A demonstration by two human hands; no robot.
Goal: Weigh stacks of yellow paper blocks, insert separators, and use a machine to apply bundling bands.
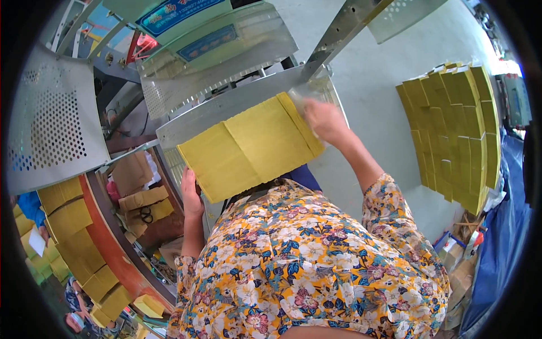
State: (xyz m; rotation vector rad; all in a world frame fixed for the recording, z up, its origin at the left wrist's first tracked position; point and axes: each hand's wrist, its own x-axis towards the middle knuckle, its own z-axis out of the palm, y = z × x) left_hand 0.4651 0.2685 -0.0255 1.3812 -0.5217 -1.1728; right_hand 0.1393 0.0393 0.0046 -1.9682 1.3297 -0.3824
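A bundle of yellow paper point(251, 150) lies slantwise on the metal work surface point(169, 134) in front of me, with a crease across its middle. A narrow folded strip or band runs along its right end. My left hand point(192, 193) rests against the bundle's lower left corner, fingers stretched along the edge; the thumb is partly hidden. Beside the upper right end is my right hand point(327, 120), closed and smeared by motion. A pale, see-through blur point(296, 97) shows at its fingertips, too indistinct to name.
Metal machine housing point(226, 45) stands just beyond the bundle, with a perforated panel point(53, 116) at left. Tall yellow paper stacks point(449, 133) stand on the floor at right, near a blue tarp point(499, 186). Scissors point(147, 214) lie among scraps at left. Another person point(76, 319) is at lower left.
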